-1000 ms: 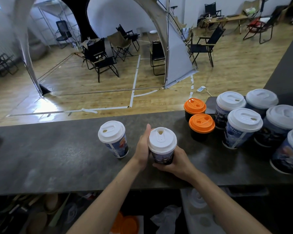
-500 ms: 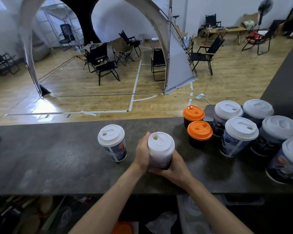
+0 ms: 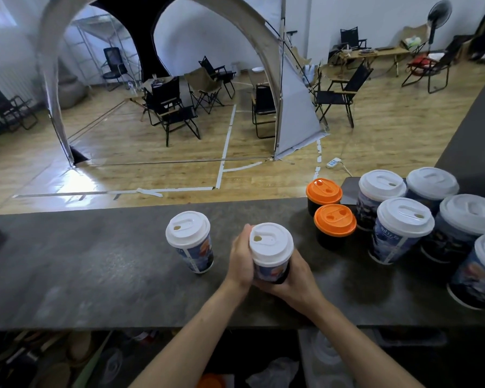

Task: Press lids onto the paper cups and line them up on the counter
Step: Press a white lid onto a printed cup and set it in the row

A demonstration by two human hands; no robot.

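Cup (image 3: 272, 266), blue-printed, with a white lid (image 3: 271, 242) seated on top, clasped between both hands above the front middle of the tabletop (image 3: 95, 261). Left hand (image 3: 240, 260) pressed against the cup's left side, fingers curling round toward the far wall. Right hand (image 3: 294, 278) wrapped round the lower right side, fingers curled under the print. Base hidden behind the hands; cannot tell whether resting on the surface or lifted off it. Sip hole of the lid turned to the far left. Just left of the left hand and not touching it, a second cup (image 3: 192, 247) with the same print and a white lid, standing alone. To the right, near the far edge, two dark orange-lidded cups (image 3: 335, 221), one behind the other and close together. Further right, a cluster of five white-lidded cups (image 3: 403, 219) packed close in staggered rows, the nearest cut off by the right edge of the view. Below the front edge, a dim shelf (image 3: 53, 359) of blurred clutter. Beyond the far edge, a wooden floor (image 3: 123, 152) marked with white tape lines, black folding chairs (image 3: 174, 113) around and under a grey tent arch (image 3: 266, 37), and a standing fan (image 3: 438, 12) far off at the right.
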